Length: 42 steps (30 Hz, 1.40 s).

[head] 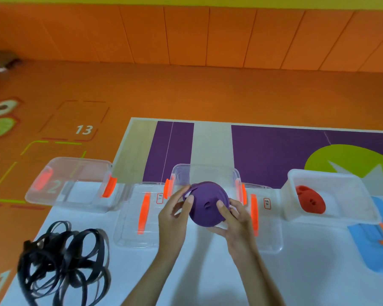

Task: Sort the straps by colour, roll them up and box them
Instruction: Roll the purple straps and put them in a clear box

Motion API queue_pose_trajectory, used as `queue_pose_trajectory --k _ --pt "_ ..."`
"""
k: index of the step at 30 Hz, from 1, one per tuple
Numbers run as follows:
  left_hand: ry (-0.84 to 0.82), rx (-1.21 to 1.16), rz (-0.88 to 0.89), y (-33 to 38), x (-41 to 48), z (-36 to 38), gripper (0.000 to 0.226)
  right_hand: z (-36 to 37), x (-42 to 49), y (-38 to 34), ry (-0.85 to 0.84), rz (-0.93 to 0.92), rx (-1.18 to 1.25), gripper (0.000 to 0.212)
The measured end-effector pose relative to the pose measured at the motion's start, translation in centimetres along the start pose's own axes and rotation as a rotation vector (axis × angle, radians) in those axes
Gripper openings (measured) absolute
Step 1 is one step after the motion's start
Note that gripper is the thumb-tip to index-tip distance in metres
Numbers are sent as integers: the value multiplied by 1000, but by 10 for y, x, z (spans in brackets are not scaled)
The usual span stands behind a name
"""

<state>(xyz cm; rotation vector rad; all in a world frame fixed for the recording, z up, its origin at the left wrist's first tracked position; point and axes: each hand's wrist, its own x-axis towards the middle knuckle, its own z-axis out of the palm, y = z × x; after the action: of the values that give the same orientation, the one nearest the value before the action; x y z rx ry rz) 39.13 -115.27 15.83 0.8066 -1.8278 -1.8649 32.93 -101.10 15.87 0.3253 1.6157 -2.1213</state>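
- Your left hand [175, 208] and right hand [234, 219] both grasp the purple roll [208, 202]; rolling looks finished.
- Next, lower it into the clear box [206, 165] just beyond your hands.
- Black straps [64, 261] lie loose left of your left hand.

Purple strap roll [208, 202]; red boxed roll [311, 200]; black loose straps [37, 256]; orange box latches [143, 213]; orange floor [186, 91]; mat [274, 155] purple, green.

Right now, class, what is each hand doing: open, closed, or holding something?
Left hand: grips the purple roll.
Right hand: grips the same purple roll.
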Motion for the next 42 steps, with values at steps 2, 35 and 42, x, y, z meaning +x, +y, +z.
queue_pose_trajectory --k 2,35,42 --pt "-59 23 -36 -12 8 5 33 -7 13 3 21 54 34 19" --pt "-114 768 -315 -164 187 85 41 -15 220 79 -113 384 -945 29" --pt "-108 863 -299 -170 189 89 34 -15 227 76 -170 396 -1102 40"
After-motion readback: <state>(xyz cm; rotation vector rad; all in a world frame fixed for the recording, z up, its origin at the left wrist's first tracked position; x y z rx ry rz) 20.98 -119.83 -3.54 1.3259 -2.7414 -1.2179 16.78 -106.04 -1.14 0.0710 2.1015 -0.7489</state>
